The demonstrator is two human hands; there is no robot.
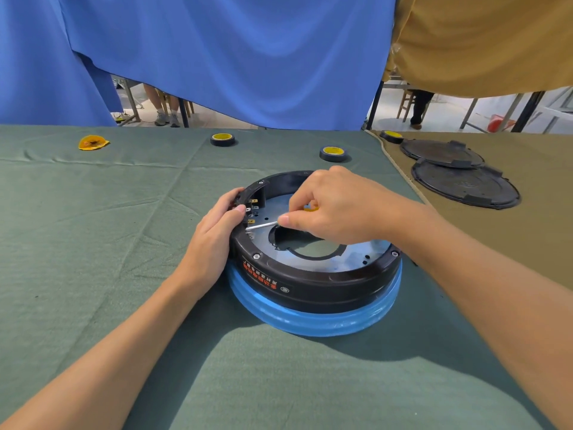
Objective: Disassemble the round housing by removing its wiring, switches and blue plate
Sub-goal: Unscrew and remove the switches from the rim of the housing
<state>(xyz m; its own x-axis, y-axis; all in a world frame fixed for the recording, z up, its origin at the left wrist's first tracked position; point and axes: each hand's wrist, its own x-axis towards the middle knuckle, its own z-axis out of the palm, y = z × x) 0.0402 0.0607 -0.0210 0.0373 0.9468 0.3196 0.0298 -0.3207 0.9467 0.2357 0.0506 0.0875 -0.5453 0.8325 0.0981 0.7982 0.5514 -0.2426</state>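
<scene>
The round housing (310, 287) sits in front of me on the green cloth (93, 243), a little right of centre. It rests on a blue ring (310, 324) whose edge juts out past the black wall all along the near side.

My left hand (214, 240) grips the housing's left rim, fingers curled over the outer edge and thumb on the rim beside the switches (252, 206) mounted on the inner wall. My right hand (338, 206) hangs over the inside of the housing. Its thumb and forefinger pinch a thin silver shaft (262, 225) and the other fingers are curled in. The shaft's tip points left and ends at the inner wall, just below the switches. The blue plate (356, 256) lies flat inside the housing, with a large cutout in its middle.

A wide stretch of green cloth runs to my left and toward me. Near the far edge lie a tape roll (222, 139) and a second tape roll (333, 153), the second near the housing's far rim. A yellow scrap (93, 142) lies far left. To the right the green cloth's edge meets a tan cloth (527, 243), where two black lids (465, 187) lie overlapping, well apart from the housing.
</scene>
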